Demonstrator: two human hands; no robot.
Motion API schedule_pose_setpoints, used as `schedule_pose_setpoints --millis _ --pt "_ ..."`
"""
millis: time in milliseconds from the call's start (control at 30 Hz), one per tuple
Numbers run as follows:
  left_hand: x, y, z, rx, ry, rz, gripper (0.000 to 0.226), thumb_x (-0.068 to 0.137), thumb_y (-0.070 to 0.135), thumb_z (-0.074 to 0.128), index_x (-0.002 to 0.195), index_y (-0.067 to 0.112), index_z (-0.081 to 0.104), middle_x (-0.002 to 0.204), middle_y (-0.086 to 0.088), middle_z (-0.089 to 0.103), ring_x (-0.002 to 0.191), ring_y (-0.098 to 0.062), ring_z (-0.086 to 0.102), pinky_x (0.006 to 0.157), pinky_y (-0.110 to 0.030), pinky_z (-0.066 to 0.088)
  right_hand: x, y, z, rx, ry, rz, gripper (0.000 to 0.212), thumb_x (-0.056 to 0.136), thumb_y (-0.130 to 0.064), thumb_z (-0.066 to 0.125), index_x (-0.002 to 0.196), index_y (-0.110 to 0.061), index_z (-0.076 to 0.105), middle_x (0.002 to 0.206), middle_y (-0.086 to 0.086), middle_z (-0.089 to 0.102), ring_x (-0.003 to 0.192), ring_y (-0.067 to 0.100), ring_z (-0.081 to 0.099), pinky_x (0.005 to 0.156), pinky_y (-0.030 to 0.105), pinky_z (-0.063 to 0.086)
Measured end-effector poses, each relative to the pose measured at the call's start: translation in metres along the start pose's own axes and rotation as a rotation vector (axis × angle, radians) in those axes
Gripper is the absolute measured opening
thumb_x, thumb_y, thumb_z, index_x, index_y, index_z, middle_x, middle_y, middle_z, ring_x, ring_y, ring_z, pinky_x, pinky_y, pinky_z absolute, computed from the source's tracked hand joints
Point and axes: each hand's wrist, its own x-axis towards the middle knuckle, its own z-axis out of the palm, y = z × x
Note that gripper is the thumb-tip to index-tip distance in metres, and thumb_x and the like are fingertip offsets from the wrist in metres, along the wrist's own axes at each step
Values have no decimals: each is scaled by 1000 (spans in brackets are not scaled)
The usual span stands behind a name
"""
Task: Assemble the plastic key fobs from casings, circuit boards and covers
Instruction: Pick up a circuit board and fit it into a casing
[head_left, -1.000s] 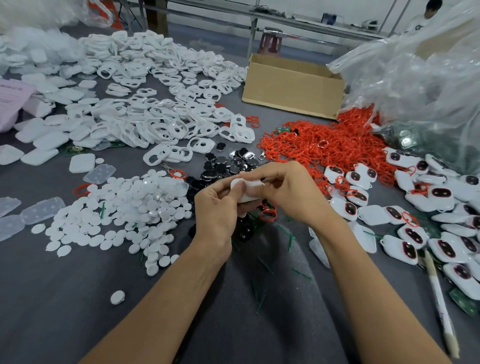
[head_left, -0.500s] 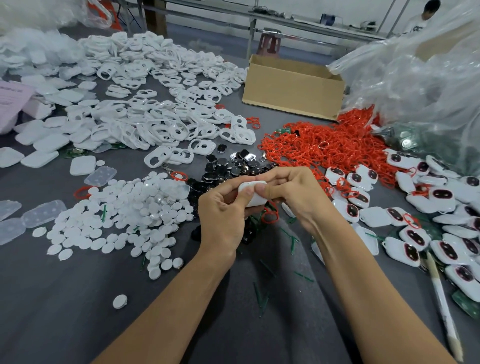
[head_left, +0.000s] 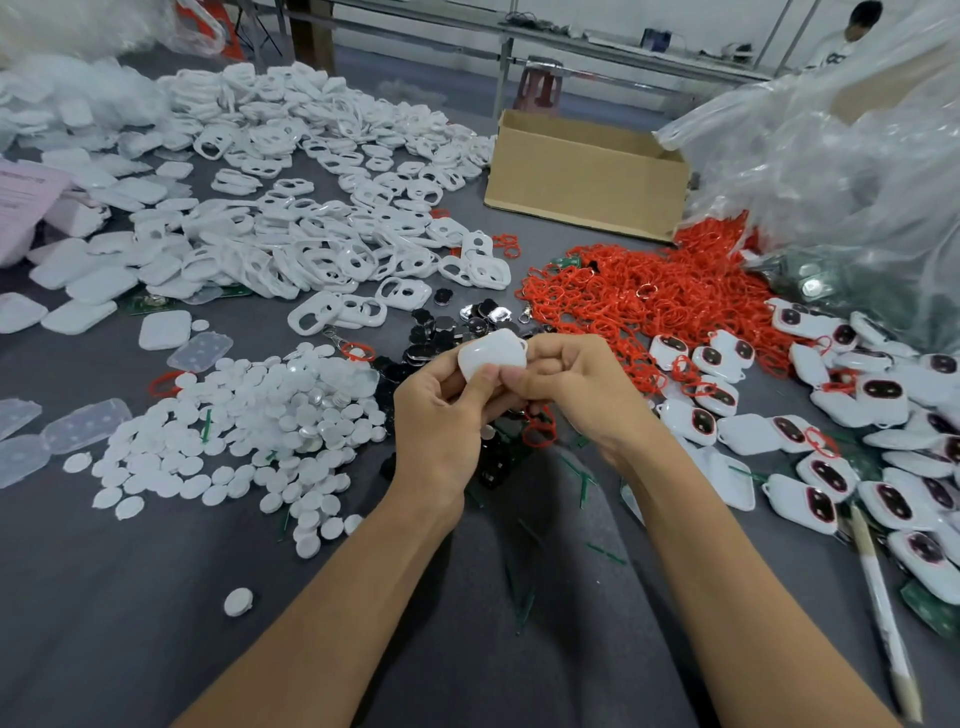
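My left hand (head_left: 441, 415) and my right hand (head_left: 576, 387) both pinch one white key fob casing (head_left: 491, 353) at the table's centre, its smooth back turned up toward me. A red ring (head_left: 540, 428) hangs below my right hand. White casing frames (head_left: 322, 254) lie heaped at the back left. Small white round covers (head_left: 249, 431) are piled left of my hands, black round parts (head_left: 447, 332) just behind them. Finished white fobs with dark windows (head_left: 841, 452) lie spread at the right.
A heap of red rings (head_left: 639, 296) lies right of centre, behind it an open cardboard box (head_left: 587, 182). Clear plastic bags (head_left: 841, 171) bulge at the far right. A pale stick (head_left: 883, 613) lies near the right edge. Grey cloth (head_left: 104, 597) covers the table.
Both hands have turned the white casing so more of its smooth back shows above my fingers. The hands stayed at the same spot over the table.
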Motion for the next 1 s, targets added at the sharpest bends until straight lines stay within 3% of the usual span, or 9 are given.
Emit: schedule_pose_setpoints --millis 100,200,267,333,433,533,633,800,1000 --pt "-1 -1 1 -6 12 4 19 94 -2 54 102 8 68 92 -10 75 85 -23 73 74 -35 58 3 3 -1 -44 50 -31 11 83 -2 68 89 8 67 76 34 65 71 42 65 67 47 47" --pt "0 -1 1 -80 61 -18 13 95 3 55 97 5 68 86 -7 76 80 -18 73 70 -25 58 4 7 4 -271 198 -220 5 78 -1 71 81 0 69 68 17 67 61 21 59 61 28 45" --pt "1 0 2 -122 53 -32 19 97 12 53 95 3 70 93 -12 75 88 -20 72 74 -22 56 4 7 6 -424 286 -349 20 75 10 65 83 -7 73 74 3 71 69 13 66 66 24 50" --pt "1 2 1 -147 38 -50 22 98 12 51 103 0 68 102 -17 72 97 -22 70 81 -27 57 4 7 4 -528 289 -438 37 72 19 53 86 -7 75 84 3 74 78 14 68 74 23 52" --pt "2 3 0 -120 39 -38 23 95 -3 51 111 6 65 104 -11 71 98 -19 67 85 -27 57 3 6 2 -352 230 -329 42 76 16 51 91 -14 75 87 -3 73 76 5 67 71 17 51" --pt "2 4 0 -94 23 -15 27 93 -8 52 106 11 66 101 -6 73 98 -18 69 80 -26 58 2 3 3 -98 164 -147 24 83 0 66 102 -13 71 87 2 72 58 11 61 53 24 49" --pt "2 4 0 -70 12 -5 28 92 -10 53 101 13 67 93 -3 75 89 -18 72 70 -23 57 2 3 1 14 68 -43 21 84 1 65 103 -7 70 78 3 70 57 15 57 47 25 45" --pt "2 1 -2 39 25 -5 29 92 -6 55 112 12 67 99 -8 75 88 -25 72 56 -18 52 4 5 0 9 35 -46 21 84 7 62 104 0 67 80 9 68 68 28 55 50 20 45" --pt "3 0 -2 54 1 -4 31 90 -10 55 114 8 66 97 -9 75 87 -22 72 71 -28 59 3 6 2 14 47 -93 25 82 11 61 93 -11 66 69 -3 65 63 25 43 48 16 38"
